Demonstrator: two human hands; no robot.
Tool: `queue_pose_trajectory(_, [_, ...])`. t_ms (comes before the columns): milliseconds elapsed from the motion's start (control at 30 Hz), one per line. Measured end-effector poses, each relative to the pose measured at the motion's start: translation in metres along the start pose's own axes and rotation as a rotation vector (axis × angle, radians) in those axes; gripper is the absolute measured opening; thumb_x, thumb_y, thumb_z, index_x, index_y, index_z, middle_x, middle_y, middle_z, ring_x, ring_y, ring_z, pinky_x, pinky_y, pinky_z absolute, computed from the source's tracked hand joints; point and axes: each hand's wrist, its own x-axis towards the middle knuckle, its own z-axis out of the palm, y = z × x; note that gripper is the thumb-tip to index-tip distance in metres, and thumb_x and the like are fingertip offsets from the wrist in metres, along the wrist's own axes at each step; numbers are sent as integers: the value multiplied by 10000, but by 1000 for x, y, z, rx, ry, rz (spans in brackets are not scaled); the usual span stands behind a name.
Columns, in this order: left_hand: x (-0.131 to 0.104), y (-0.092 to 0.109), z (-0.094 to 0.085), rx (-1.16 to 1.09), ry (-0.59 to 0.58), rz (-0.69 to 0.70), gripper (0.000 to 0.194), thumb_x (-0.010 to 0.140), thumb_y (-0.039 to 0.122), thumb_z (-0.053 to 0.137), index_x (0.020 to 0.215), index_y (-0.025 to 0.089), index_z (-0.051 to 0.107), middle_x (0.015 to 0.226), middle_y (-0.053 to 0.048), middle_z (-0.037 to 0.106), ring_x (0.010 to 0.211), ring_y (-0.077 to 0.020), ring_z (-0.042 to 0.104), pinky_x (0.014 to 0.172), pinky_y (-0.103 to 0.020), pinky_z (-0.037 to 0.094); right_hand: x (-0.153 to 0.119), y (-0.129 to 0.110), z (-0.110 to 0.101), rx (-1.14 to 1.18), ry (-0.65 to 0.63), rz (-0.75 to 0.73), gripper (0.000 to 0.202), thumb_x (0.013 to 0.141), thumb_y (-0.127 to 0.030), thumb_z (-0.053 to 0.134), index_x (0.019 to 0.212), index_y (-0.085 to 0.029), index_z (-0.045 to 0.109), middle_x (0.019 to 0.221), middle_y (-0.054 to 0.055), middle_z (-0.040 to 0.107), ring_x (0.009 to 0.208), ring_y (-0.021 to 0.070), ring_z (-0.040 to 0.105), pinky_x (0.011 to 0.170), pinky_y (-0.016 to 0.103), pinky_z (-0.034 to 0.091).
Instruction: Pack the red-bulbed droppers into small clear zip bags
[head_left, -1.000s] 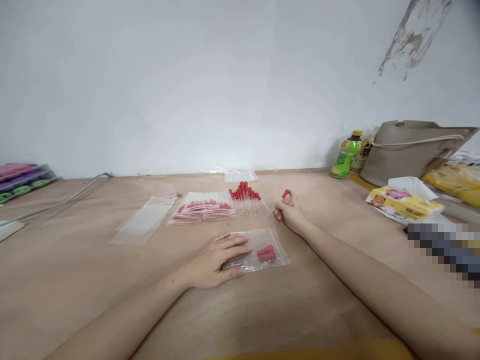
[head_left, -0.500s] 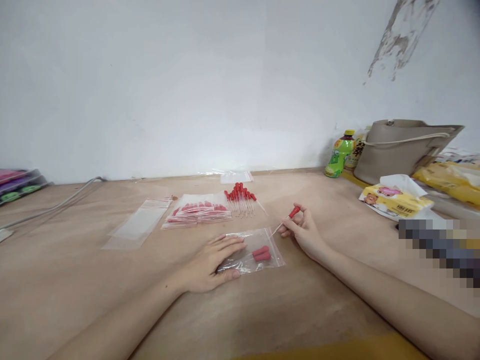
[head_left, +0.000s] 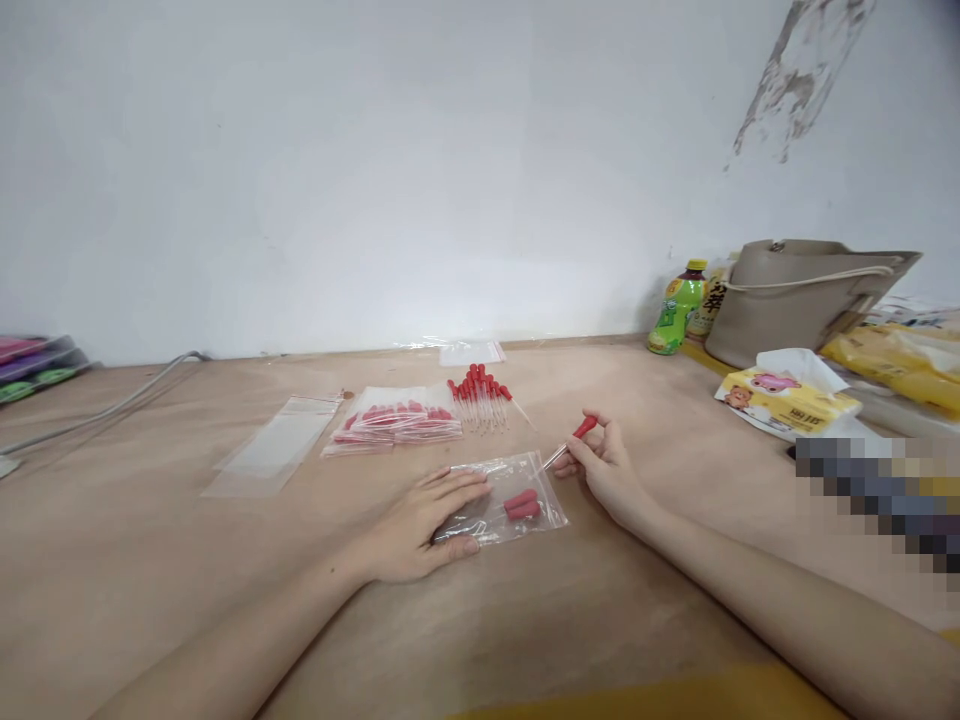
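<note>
Lying flat on a clear zip bag [head_left: 487, 480], the left hand [head_left: 412, 535] keeps its fingers spread apart and covers the closed end of this bag. The bag is in the middle of the desk [head_left: 375, 650], between its front and back edges, with its zip mouth turned to the right. Inside are two droppers [head_left: 523, 505]; their red bulbs are clear to see, but their stems are only faint. The right hand [head_left: 606, 465] has its thumb and fingers closed together on another dropper [head_left: 584, 427]. This dropper is tilted, bulb up, and its thin stem points down to the mouth of the bag; I cannot tell if the tip is already inside.

Farther towards the back edge lies a pile of droppers [head_left: 478, 385], bulbs to the wall and stems to the front. Just beside it, on the left, is a stack of filled bags [head_left: 397, 425], with red bulbs showing through the plastic. More to the left edge, some clear bags [head_left: 274, 445] lie flat, overlapping. Near the back edge, on the right, a green bottle [head_left: 677, 310] stands beside a grey-brown handbag [head_left: 795, 310].
</note>
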Motion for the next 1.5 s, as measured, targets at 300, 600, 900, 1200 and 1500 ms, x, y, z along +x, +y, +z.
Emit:
queue_pose_trajectory(300, [0,4,-3,-2,-5,-19,541,867,458,434,1345,264,272,1379,-36,339,1268,-214,289,1056,-413,213,-8,-8,0,0,-99,91,581,647,-427,614,1065,-232,261,581,-71,552,502,127,581,500,259,475])
queue_pose_trajectory(600, [0,4,-2,12,-19,-57,559,873,469,414,1363,277,225,1410,-27,275,1280,-219,259,1053,-426,215,7,-5,-22,-141,-293,188,357,639,-416,637,866,-178,497,759,11,584,600,98,559,592,272,465])
queue_pose_trajectory(900, [-2,3,-2,18,-34,-82,584,867,495,407,1370,280,205,1422,-24,248,1286,-241,242,1048,-434,220,19,-9,-41,-552,-479,51,343,689,-429,601,896,-156,609,667,0,558,583,97,470,544,233,375])
queue_pose_trajectory(1200, [0,5,-3,29,-33,-62,586,866,489,411,1370,267,211,1406,-38,282,1279,-244,257,1042,-449,225,8,-2,-16,-589,-593,-271,218,731,-379,598,799,-196,694,854,53,588,798,146,539,761,296,424])
queue_pose_trajectory(1500, [-1,2,0,36,-25,-61,579,864,488,416,1368,275,224,1418,-31,260,1286,-234,249,1049,-442,211,-1,8,1,-635,-423,-309,160,704,-294,593,617,-171,646,800,45,590,797,153,530,769,296,397])
